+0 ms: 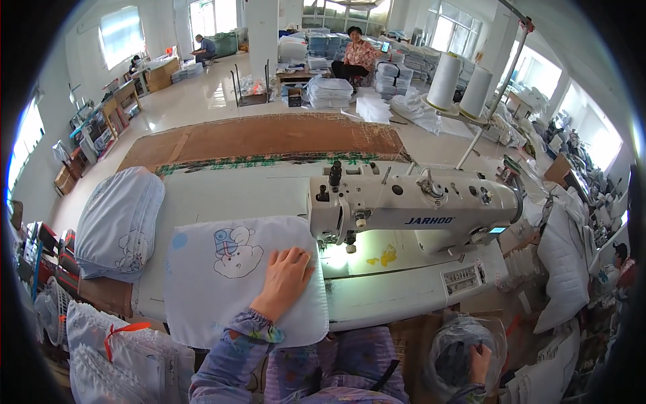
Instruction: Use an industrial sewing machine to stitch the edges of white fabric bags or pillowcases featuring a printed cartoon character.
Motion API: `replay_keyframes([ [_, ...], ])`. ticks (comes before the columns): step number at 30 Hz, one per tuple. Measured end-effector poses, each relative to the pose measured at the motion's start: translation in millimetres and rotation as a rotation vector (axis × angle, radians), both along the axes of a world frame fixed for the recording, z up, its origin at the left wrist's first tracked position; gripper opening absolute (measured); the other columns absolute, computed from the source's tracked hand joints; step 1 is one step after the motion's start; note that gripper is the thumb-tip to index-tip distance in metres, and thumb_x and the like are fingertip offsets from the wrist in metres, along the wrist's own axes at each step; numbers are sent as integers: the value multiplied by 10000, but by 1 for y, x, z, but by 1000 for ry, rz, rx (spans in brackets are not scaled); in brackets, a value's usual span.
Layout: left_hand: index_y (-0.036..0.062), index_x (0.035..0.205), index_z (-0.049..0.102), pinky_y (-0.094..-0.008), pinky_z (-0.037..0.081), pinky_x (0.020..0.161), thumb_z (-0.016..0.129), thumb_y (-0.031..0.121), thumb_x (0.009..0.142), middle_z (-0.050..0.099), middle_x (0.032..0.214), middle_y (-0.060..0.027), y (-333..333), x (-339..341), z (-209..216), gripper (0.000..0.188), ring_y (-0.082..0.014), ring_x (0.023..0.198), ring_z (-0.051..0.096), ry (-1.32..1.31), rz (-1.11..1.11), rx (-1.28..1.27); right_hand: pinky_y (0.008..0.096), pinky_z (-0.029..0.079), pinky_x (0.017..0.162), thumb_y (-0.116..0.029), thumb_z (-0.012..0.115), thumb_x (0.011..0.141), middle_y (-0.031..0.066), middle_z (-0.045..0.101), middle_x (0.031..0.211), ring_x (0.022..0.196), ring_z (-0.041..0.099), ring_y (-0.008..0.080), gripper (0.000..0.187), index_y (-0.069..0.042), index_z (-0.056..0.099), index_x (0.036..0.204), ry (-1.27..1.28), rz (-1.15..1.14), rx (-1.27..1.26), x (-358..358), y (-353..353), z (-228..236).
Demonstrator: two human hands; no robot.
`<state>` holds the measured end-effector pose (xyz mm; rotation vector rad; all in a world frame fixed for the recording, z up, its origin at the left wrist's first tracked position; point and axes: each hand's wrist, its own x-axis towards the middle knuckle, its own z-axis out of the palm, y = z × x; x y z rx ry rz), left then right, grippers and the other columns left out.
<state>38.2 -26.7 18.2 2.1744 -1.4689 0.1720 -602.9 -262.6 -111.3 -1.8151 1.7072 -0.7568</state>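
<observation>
Bright daylight pours through the windows (pixel 122 37) at left, right and back, blowing their panes near white and streaking the glossy floor (pixel 219 97) with glare. Under the sewing machine (pixel 377 198), 1 greenish-white glow burns out on the table (pixel 235 192); fisheye distortion curves edges toward a black, blue-fringed rim
</observation>
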Motion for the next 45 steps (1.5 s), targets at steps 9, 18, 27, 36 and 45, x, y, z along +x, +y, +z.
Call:
replay_keyframes([
  [9, 95, 1390, 546, -745, 226, 1145, 640, 323, 988, 528, 1430, -79, 11, -21, -5, 472, -283, 1421, 467, 18, 96, 81, 272, 329, 505, -95, 763, 915, -40, 545, 721, 577, 453, 50, 150, -66, 617, 915, -290, 155, 93, 145, 12, 115],
  [18, 118, 1348, 563, -743, 210, 1158, 638, 286, 987, 515, 1451, -84, 16, -19, -11, 404, -285, 1448, 441, 11, 97, 63, 239, 337, 582, -55, 751, 912, -78, 544, 773, 695, 444, 9, 141, -77, 620, 864, -371, 275, 259, 218, 43, 145],
  [27, 118, 1140, 663, -550, 398, 1093, 685, 211, 937, 615, 1249, -65, 16, -15, -7, 224, -305, 1245, 556, 8, -22, -65, 255, 412, 673, -40, 744, 902, -41, 552, 764, 732, 474, 45, 155, -4, 593, 890, -340, 532, 129, 289, 56, 156],
  [36, 107, 1110, 675, -493, 431, 1041, 695, 200, 924, 651, 1149, -46, 19, -20, -1, 209, -287, 1148, 594, 5, -7, -22, 248, 411, 682, -56, 740, 910, -41, 538, 756, 735, 473, 45, 162, 2, 591, 883, -328, 523, 106, 291, 60, 150],
  [45, 124, 1242, 647, -681, 256, 1172, 691, 323, 959, 606, 1289, -40, 25, -38, 3, 349, -263, 1309, 537, 64, 63, 10, 231, 396, 646, -29, 745, 914, -52, 555, 765, 709, 459, 30, 129, 7, 621, 911, -350, 552, 111, 309, 70, 149],
])
